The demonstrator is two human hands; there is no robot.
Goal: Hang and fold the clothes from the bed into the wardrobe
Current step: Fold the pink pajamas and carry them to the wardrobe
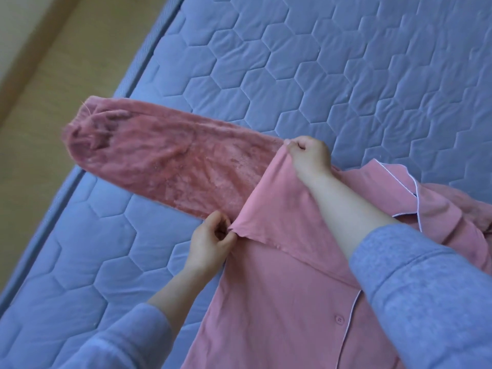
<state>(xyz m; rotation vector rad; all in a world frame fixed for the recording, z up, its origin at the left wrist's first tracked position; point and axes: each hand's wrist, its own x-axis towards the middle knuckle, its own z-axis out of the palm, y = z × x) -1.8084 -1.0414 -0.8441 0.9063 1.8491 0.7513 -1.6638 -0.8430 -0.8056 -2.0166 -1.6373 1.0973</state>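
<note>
A pink button-up pyjama shirt (287,288) with white piping lies on the blue quilted bed (319,75). Its left sleeve (165,161) is turned inside out, fuzzy side showing, and stretches out toward the bed's left edge. My left hand (210,243) pinches the lower edge of the shoulder seam where the sleeve joins. My right hand (308,155) grips the upper edge of the same seam, and its forearm crosses over the shirt. The collar (399,187) lies to the right. No wardrobe is in view.
The mattress edge (87,177) runs diagonally from top centre to lower left, with a beige wooden floor (40,89) beyond it. Bare quilted mattress spreads above and left of the shirt.
</note>
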